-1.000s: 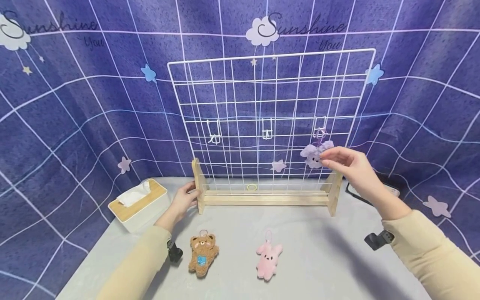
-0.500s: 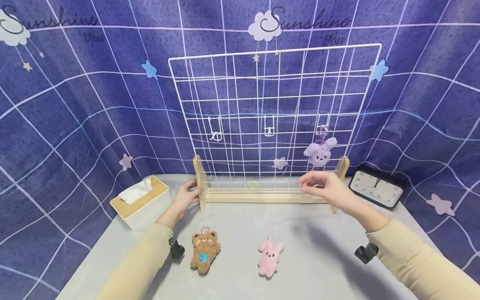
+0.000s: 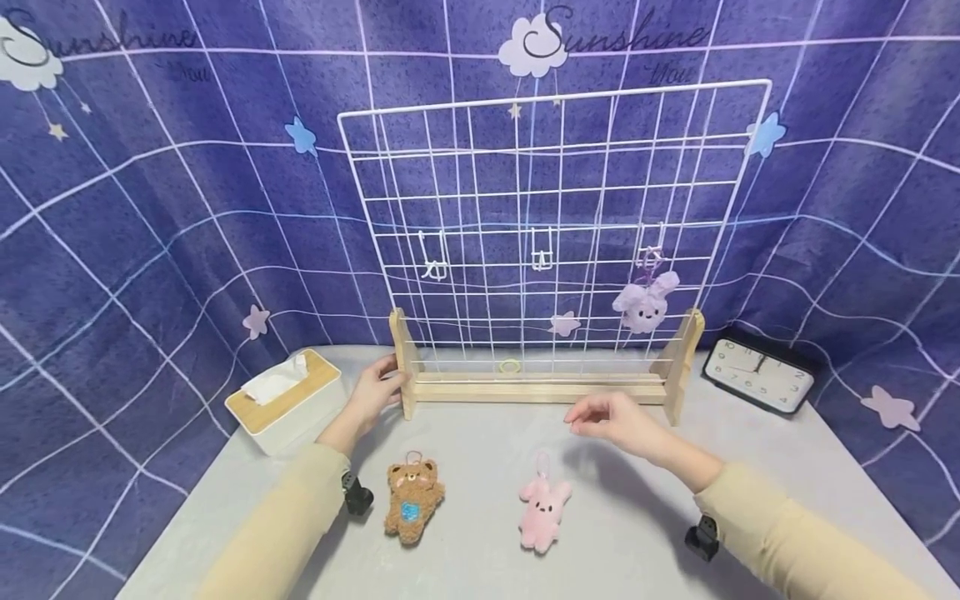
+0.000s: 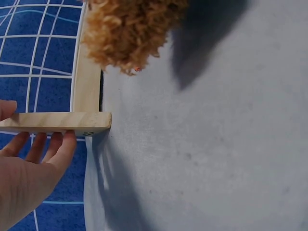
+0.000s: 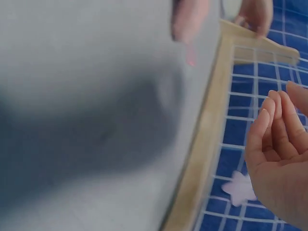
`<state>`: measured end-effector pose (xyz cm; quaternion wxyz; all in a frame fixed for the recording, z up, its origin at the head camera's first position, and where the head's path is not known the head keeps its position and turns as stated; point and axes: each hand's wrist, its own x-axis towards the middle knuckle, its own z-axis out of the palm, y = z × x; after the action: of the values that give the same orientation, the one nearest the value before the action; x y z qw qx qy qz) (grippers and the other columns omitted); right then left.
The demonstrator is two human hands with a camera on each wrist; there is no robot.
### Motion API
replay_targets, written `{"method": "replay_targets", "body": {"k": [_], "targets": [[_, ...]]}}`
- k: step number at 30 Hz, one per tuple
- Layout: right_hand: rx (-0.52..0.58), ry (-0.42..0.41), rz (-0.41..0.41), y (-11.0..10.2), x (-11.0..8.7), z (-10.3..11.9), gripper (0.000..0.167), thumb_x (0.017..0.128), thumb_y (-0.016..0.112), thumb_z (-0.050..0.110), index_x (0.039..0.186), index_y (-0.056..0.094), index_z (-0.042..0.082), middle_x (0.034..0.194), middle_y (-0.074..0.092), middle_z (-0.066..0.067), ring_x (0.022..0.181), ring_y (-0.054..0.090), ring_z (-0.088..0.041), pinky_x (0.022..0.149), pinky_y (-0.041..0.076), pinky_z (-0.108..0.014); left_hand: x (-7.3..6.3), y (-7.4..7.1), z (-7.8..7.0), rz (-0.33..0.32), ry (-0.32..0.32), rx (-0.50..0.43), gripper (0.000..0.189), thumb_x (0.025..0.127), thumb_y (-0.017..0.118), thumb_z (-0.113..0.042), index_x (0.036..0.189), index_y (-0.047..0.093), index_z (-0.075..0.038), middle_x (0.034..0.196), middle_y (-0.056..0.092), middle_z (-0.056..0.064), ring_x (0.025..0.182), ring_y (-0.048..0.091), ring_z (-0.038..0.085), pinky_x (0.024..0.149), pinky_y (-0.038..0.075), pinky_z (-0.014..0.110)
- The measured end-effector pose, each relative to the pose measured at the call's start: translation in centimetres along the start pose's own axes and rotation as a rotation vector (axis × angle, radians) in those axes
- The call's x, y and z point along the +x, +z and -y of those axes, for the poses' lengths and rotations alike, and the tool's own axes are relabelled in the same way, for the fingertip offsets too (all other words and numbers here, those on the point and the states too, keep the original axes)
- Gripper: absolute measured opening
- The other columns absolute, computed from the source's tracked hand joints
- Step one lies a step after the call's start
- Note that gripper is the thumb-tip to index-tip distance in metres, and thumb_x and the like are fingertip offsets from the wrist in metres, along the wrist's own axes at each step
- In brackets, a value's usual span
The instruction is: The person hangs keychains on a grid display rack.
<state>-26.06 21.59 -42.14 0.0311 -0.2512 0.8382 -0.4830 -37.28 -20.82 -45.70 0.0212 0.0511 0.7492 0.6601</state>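
Observation:
My left hand [image 3: 372, 393] holds the left wooden upright [image 4: 57, 121] of a white wire grid rack [image 3: 555, 100], thumb on one face and fingers on the other. Over the table, in front of the rack's base, my right hand [image 3: 611, 421] hovers with loosely bent fingers and nothing between them. Nearest to it lies a pink plush keychain [image 3: 542, 515] with a pink loop, face up. A brown bear plush keychain [image 3: 411, 504] with a blue patch lies to the left. From the right hook hangs a purple bunny plush keychain [image 3: 645, 307] by its loop.
Two white hooks, a left hook [image 3: 433, 268] and a middle hook [image 3: 542, 258], hang on the grid with nothing on them. A tissue box [image 3: 288, 412] stands at the left and a clock [image 3: 759, 373] at the right. A patterned blue curtain [image 3: 187, 275] hangs behind.
My right hand has let go of the purple bunny keychain, which now hangs on the right hook, and has come down and left toward the pink one. The left hand stays on the rack's upright.

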Motion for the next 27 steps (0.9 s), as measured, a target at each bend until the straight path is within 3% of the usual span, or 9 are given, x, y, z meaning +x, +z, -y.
{"method": "replay_targets", "body": {"k": [7, 17, 22, 27], "targets": [[0.027, 0.011, 0.055, 2.5, 0.5, -2.3, 0.017, 0.087, 0.074, 0.001, 0.102, 0.073, -0.008, 0.092, 0.074, -0.016, 0.077, 0.064, -0.013, 0.07, 0.056, -0.022, -0.1, 0.1, -0.1, 0.009, -0.009, -0.025, 0.059, 0.103, 0.055, -0.007, 0.155, 0.03, 0.007, 0.154, 0.036, 0.03, 0.133, 0.046, 0.046, 0.109, 0.044, 0.056], [0.016, 0.088, 0.094, 4.2, 1.8, -3.7, 0.015, 0.085, 0.075, 0.0, 0.099, 0.074, -0.007, 0.077, 0.07, -0.007, 0.062, 0.057, -0.012, 0.052, 0.045, -0.017, -1.9, 0.5, -2.8, 0.019, -0.027, -0.03, 0.058, 0.102, 0.054, -0.003, 0.153, 0.031, 0.01, 0.154, 0.035, 0.033, 0.133, 0.045, 0.048, 0.111, 0.042, 0.056], [-0.023, 0.116, 0.065, 4.5, 2.2, -4.1, 0.013, 0.084, 0.076, 0.001, 0.096, 0.075, -0.003, 0.073, 0.068, -0.002, 0.06, 0.055, -0.01, 0.05, 0.044, -0.017, -2.3, 0.7, -3.3, 0.029, -0.031, -0.041, 0.057, 0.101, 0.053, -0.002, 0.153, 0.031, 0.011, 0.154, 0.034, 0.033, 0.134, 0.044, 0.05, 0.112, 0.041, 0.057], [-0.07, 0.091, 0.062, 4.8, 2.5, -4.5, 0.012, 0.082, 0.08, 0.003, 0.093, 0.076, -0.001, 0.073, 0.069, -0.001, 0.06, 0.055, -0.007, 0.052, 0.047, -0.018, -2.1, 0.6, -3.1, 0.025, -0.03, -0.039, 0.057, 0.101, 0.052, -0.001, 0.153, 0.031, 0.012, 0.154, 0.034, 0.033, 0.133, 0.045, 0.049, 0.111, 0.041, 0.056]]}}
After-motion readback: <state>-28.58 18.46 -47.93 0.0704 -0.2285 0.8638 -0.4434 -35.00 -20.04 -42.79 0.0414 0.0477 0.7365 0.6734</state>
